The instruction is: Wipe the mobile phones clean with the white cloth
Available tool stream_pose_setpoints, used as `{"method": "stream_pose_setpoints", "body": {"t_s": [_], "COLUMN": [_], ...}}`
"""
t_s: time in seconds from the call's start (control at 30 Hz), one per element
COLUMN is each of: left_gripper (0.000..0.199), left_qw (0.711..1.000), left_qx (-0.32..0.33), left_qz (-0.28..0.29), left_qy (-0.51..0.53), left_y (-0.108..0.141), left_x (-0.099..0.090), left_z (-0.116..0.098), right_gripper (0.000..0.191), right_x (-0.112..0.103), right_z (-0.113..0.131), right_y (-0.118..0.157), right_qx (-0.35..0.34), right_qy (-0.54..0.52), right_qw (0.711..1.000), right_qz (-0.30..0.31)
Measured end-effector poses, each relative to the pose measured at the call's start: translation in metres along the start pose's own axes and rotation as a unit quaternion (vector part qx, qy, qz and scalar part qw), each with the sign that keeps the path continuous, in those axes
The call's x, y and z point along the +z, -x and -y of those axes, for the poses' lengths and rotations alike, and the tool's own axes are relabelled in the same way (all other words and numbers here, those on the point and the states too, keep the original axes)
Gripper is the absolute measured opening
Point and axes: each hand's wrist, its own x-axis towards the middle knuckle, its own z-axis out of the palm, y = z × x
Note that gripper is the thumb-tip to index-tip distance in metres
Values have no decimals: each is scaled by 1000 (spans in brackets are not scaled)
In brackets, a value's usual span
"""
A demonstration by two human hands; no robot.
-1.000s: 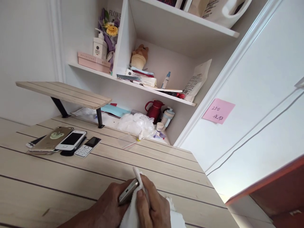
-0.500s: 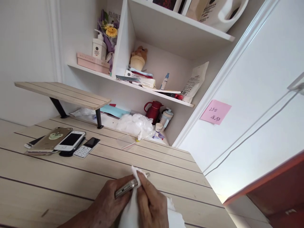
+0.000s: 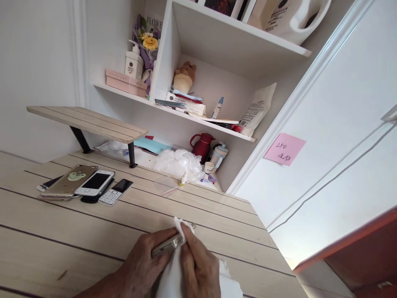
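While the slim metal phone point(image 3: 166, 246) is being worked on at the near edge of the table point(image 3: 62, 236), it is held closed in the left grip point(image 3: 138, 265), with the fingers wrapped around its body and its far end showing past the cloth. A white cloth point(image 3: 172, 275) is pinched against the phone by the right grip point(image 3: 200, 269), thumb and fingers closed on the fold, with the loose part draped below.

Clock is set on the hands, 12 = straight ahead.

Handling, judged: phone is light and stiff, but its metal shell is likely slick, so slip through the cloth is the main risk. Any screen glass should be treated as fragile. Hold is best taken on the long edges. Cloth is soft and light, bunches easily, and gives no rigid support.

At 10 o'clock, a tight group is laid on the table: a gold-backed phone point(image 3: 70, 182) with a green sticker, a white smartphone point(image 3: 94, 183), and a white keypad phone point(image 3: 115, 191). A black phone point(image 3: 89, 199) is partly covered by the white smartphone.

At 12 o'clock, a clear plastic sheet point(image 3: 166, 185) is placed just before a white plastic bag point(image 3: 178, 163). A red vacuum jug point(image 3: 201, 147) is seen behind the bag. At 2 o'clock, a pink sticky note point(image 3: 284, 149) is stuck on a white panel point(image 3: 335, 165).
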Motion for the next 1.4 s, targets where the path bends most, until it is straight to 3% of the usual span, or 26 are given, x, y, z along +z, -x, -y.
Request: {"method": "stream_pose_setpoints", "body": {"t_s": [0.13,0.3,0.5,0.7,0.9,1.07,1.23,1.3,1.4], "left_gripper": [22,27,20,24,21,20,22,25,31], "left_qw": [1000,1000,999,1000,999,1000,1000,1000,995], "left_qx": [-6,-5,-43,-1,-28,0,-2,16,58], "left_qz": [14,-10,20,-7,13,2,-1,-11,-65], "left_qy": [-5,10,15,10,35,0,1,-14,-49], "left_y": [1,0,1,2,3,3,4,4,4], "left_x": [2,2,1,2,4,3,4,4,3], "left_z": [7,3,-4,-8,-3,-5,-5,-3,-1], "right_gripper": [38,37,42,41,45,42,46,44,39], "right_x": [12,3,9,2,1,1,3,2,-2], "right_z": [2,-3,2,-4,1,-1,-2,-4,-6], "right_y": [10,1,11,7,12,9,11,8,0], "right_qx": [-42,31,-103,-63,-131,-106,-152,-140,-59], "right_qy": [-19,-8,38,48,134,75,94,72,36], "right_qw": [999,999,994,997,982,992,984,987,998], "right_qz": [-11,-29,-29,-1,-2,-3,-15,-12,-11]}}
